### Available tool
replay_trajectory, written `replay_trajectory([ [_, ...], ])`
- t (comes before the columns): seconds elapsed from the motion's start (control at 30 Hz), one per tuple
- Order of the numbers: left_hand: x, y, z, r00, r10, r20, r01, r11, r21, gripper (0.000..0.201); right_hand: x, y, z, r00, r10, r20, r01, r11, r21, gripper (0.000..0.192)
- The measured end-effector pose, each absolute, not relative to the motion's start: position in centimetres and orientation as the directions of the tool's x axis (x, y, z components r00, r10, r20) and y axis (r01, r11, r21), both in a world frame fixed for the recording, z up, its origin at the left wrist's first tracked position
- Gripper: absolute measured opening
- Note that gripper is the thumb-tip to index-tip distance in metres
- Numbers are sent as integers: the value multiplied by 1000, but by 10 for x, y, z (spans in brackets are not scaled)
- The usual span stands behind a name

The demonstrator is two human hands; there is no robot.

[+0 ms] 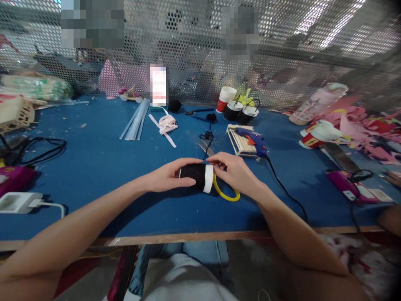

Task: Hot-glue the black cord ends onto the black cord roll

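Observation:
My left hand (171,175) is wrapped round a paper cup (208,179) lying on its side, its white rim to the right. Black yarn (196,172) covers most of the cup's wall. Curled at the rim end, my right hand (230,169) has its fingertips together by the yarn strand; the exact pinch is partly hidden. That strand leads back to a small black yarn ball (211,118). Under my right hand lie scissors with a yellow handle (227,197), their blades pointing away from me.
A blue glue gun (250,137) rests on a small wooden stick rack (239,144), its cord trailing right. Behind stand cups with black wrapping (233,110), pliers (200,112), pink ribbon (167,124), clear glue sticks (136,121) and a lit phone (158,85). A perforated metal screen (194,54) closes the back.

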State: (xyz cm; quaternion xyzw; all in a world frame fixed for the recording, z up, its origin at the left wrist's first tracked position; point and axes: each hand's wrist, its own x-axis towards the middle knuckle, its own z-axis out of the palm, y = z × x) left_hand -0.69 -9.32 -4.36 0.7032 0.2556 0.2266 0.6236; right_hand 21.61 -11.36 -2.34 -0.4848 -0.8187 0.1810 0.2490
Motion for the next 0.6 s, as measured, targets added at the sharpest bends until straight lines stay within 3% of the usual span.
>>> replay_trajectory([
  [0.1, -8, -93, -47, 739, 674, -4, 118, -123, 985, 48, 223, -111, -15, -342, 913, 222, 712, 405, -574, 17],
  [0.2, -9, -92, -50, 693, 720, 22, 139, -164, 977, 44, 250, -98, 1, -46, 941, 334, 780, 243, -577, 19],
  [0.3, -10, -91, -54, 647, 763, -11, 221, -174, 960, 45, 290, -75, 11, 200, 873, 446, 929, -24, -370, 23],
  [0.37, -10, -91, -55, 622, 783, -15, 256, -186, 949, 46, 312, -60, 9, 212, 933, 292, 971, -167, -172, 23],
  [0.43, -11, -90, -55, 610, 792, -1, 265, -203, 942, 46, 324, -50, 1, 217, 962, 166, 976, -213, -40, 23],
  [0.6, -13, -88, -54, 594, 804, 26, 263, -225, 938, 46, 325, -46, -16, 254, 955, 153, 967, -252, -37, 28],
])
